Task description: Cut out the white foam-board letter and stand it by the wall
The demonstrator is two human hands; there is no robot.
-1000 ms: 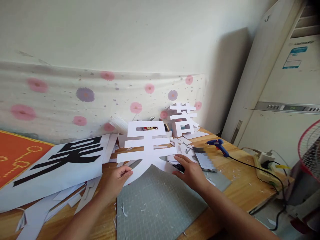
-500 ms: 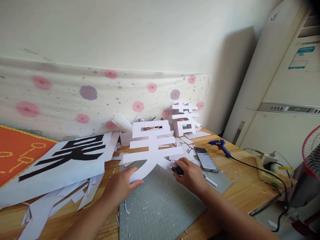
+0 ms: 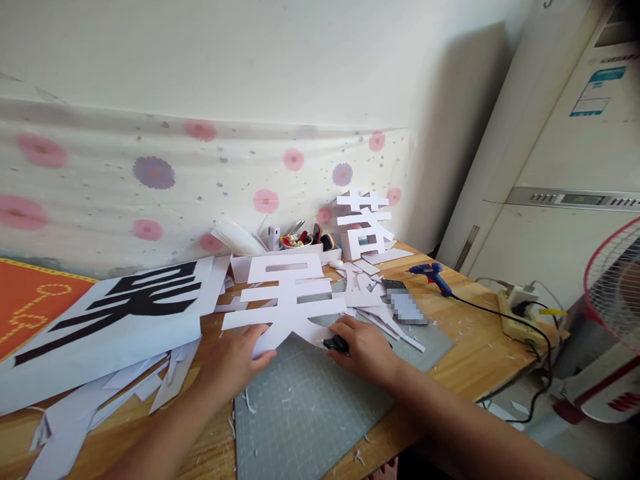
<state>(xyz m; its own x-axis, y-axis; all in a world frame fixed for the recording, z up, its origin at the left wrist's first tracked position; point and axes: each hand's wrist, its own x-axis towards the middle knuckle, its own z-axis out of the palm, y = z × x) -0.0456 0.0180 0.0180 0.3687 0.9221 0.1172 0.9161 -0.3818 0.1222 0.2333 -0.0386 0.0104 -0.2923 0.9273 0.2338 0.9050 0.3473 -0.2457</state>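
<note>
A white cut-out Chinese character (image 3: 285, 312), apparently stiff board, is spread over the far part of the grey cutting mat (image 3: 305, 407). My left hand (image 3: 237, 360) grips its lower left leg, thumb on the near edge and fingers over the far side. Closed around a black-handled utility knife (image 3: 336, 344), my right hand (image 3: 370, 353) is at the tip of the lower right leg. Whether those fingers also pinch the board, I cannot tell. White offcuts (image 3: 370, 300) lie just beyond my right hand.
A blue glue gun (image 3: 433, 275) and a phone (image 3: 405, 303) lie to the right. At the back stands a raised white character (image 3: 363, 223) beside a tool box (image 3: 245, 267). A printed sheet (image 3: 185, 327) covers the left, and a fan (image 3: 617, 280) stands right.
The cut-out character has come down and tipped flatter, with both hands still at its legs. The tool box behind it now shows more. My view has shifted slightly right.
</note>
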